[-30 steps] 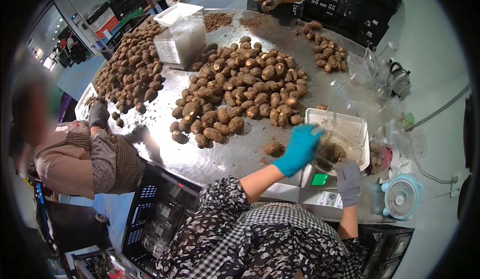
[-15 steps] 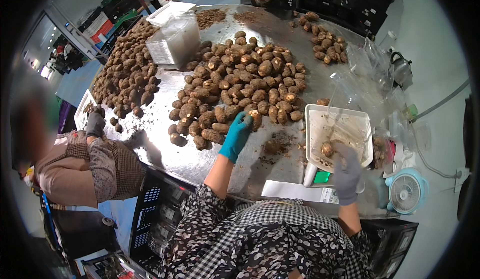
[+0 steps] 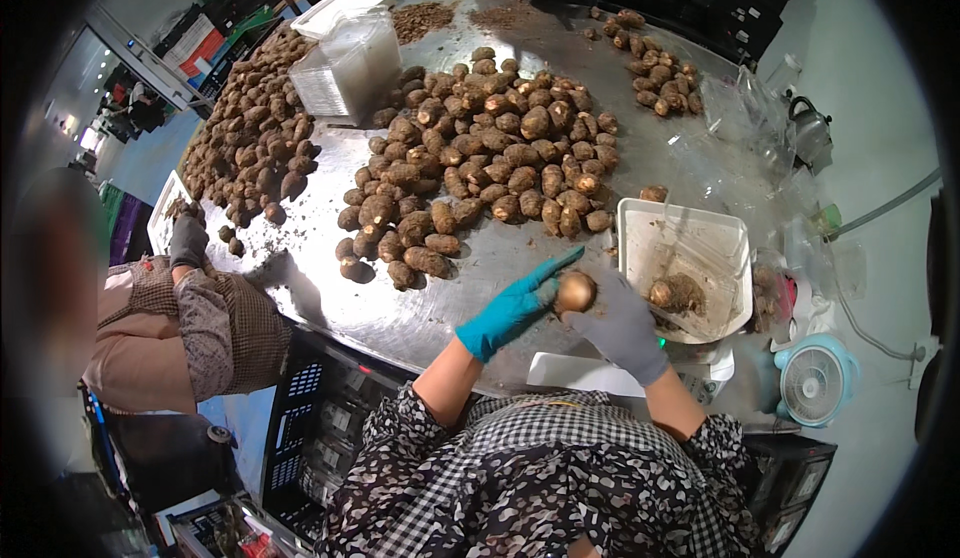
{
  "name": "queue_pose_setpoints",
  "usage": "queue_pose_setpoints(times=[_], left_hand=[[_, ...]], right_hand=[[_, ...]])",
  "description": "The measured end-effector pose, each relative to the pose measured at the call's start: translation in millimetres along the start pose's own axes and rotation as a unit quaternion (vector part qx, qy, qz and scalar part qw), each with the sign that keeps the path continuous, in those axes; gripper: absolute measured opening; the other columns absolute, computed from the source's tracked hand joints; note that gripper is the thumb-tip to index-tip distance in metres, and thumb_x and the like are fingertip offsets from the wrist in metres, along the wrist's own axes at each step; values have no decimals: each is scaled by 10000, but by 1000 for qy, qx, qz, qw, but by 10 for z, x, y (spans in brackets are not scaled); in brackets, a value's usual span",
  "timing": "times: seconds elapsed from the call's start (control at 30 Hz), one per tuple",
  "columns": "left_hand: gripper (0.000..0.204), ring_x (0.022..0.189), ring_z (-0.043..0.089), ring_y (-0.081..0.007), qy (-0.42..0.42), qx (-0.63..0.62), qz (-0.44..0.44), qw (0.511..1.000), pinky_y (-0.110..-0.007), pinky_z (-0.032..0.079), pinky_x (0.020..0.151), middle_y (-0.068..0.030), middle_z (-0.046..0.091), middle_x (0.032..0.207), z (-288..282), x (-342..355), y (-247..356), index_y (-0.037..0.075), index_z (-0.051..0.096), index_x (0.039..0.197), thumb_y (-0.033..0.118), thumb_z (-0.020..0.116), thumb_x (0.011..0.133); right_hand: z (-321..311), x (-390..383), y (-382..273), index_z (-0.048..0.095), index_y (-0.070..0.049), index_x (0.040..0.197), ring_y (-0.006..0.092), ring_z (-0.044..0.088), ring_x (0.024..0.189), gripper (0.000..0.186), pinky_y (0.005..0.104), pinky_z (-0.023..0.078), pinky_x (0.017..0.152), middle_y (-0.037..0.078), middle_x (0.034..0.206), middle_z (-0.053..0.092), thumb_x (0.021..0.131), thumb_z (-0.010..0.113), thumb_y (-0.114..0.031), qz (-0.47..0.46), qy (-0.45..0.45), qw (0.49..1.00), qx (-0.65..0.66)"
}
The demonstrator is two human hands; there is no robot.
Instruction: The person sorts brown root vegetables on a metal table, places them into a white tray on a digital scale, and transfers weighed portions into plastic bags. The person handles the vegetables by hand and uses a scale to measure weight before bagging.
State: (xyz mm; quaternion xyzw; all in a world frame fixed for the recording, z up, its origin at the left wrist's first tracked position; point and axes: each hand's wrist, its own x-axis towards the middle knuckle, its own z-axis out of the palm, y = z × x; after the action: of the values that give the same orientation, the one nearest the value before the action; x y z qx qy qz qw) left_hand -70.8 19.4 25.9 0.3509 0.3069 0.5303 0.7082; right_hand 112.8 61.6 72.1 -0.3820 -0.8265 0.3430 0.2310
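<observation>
Head view: the left hand (image 3: 500,316), in a teal glove, has left the near edge of the heap of brown, rough-skinned tubers (image 3: 492,146). It now meets the right hand (image 3: 622,332), in a grey glove, at one rounded brown tuber (image 3: 576,292), just left of the white rectangular tray (image 3: 743,258). Right fingers grip it; left fingers stretch straight alongside, their hold impossible to tell.

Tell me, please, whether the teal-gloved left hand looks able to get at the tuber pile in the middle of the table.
Probably yes: mostly metal tabletop shows between the left hand and the tuber pile, though the hand may first need to leave the single tuber beside the right hand.
</observation>
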Motion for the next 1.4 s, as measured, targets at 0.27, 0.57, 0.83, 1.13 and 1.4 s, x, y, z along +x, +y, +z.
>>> queue_pose_setpoints(times=[0.27, 0.57, 0.83, 1.13, 1.4], left_hand=[[702, 1112, 468, -384, 385, 827, -16, 409, -517, 375, 907, -225, 527, 1156, -1986, 336, -124, 141, 439, 1345, 207, 659, 681], [409, 968, 584, -325, 372, 586, 73, 716, -420, 482, 787, -173, 584, 1077, -2041, 459, -44, 54, 573, 1136, 123, 653, 741], [673, 1119, 554, -302, 28, -166, 41, 985, -344, 544, 809, -152, 513, 1271, -366, 336, -82, 21, 399, 1350, 298, 691, 811], [814, 1190, 512, -246, -71, -299, -61, 950, -352, 469, 978, -143, 445, 1349, 278, 307, -363, 53, 226, 1446, 215, 702, 806], [869, 1145, 514, -198, 40, -106, -11, 993, -321, 420, 981, -73, 501, 1245, 201, 204, -554, 133, 278, 1446, 171, 777, 736]], right_hand=[[-996, -322, 355, 514, 33, 1220, 202, 575, 1000, 448, 312, 455, 883, 143, 1108, 597, 823, 637, -135, 121, 270, 955, -4], [-1137, -453, 955, 604, -68, 1079, 372, 606, 839, 397, 430, 486, 731, 194, 889, 630, 889, 517, -405, 238, 165, 904, -316], [-1011, -414, 878, 632, -64, 999, 334, 598, 808, 263, 409, 487, 712, 147, 867, 626, 868, 576, -286, 69, 268, 914, -297], [-358, -317, 181, 481, -80, 1288, 329, 494, 1123, 583, 387, 423, 933, 183, 1162, 535, 794, 697, -302, -29, 57, 997, -49], [-495, -424, 247, 559, -35, 1125, 278, 586, 1001, 377, 386, 473, 853, 162, 1120, 581, 842, 651, -266, 83, 69, 989, 103]])
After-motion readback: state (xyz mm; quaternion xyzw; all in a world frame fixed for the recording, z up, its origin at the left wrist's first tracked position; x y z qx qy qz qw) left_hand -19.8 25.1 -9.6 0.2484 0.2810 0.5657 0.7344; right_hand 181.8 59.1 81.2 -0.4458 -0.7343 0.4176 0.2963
